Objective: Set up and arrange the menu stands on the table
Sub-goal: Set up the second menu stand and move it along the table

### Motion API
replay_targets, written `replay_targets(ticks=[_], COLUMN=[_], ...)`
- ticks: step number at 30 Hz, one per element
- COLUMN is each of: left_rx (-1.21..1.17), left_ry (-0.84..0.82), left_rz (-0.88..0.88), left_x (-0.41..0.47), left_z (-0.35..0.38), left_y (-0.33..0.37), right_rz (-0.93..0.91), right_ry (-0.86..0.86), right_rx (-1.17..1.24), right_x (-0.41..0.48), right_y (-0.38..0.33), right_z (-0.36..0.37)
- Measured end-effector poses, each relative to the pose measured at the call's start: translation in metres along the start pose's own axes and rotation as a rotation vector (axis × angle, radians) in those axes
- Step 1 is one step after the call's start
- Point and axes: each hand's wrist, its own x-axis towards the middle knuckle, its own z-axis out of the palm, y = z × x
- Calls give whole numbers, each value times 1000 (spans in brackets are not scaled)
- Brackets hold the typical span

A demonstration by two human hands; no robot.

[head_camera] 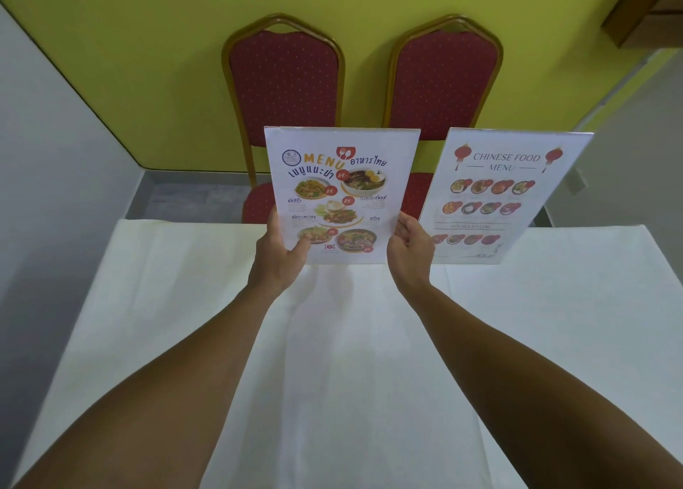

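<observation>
A Thai food menu stand (342, 192), a clear upright holder with pictures of dishes, stands at the middle of the table with its bottom edge at the cloth. My left hand (282, 253) grips its lower left side, thumb on the front. My right hand (410, 242) holds its lower right edge, fingers curled behind it. Just to the right stands a Chinese food menu stand (506, 196), upright and untouched, angled slightly away.
The table wears a white cloth (332, 359). Two red padded chairs with gold frames, the left chair (284, 81) and the right chair (445, 81), stand behind the far edge against a yellow-green wall. A white wall runs along the left.
</observation>
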Motion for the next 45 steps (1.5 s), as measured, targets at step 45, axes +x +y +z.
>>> replay_targets(ticks=[45], left_rx=[781], left_ry=[-284], left_rz=[-109], left_x=[-94], left_z=[17], left_y=[36], right_rz=[-217], right_ry=[-690], right_rx=[-886], right_x=[-37], right_y=[16], right_z=[-72])
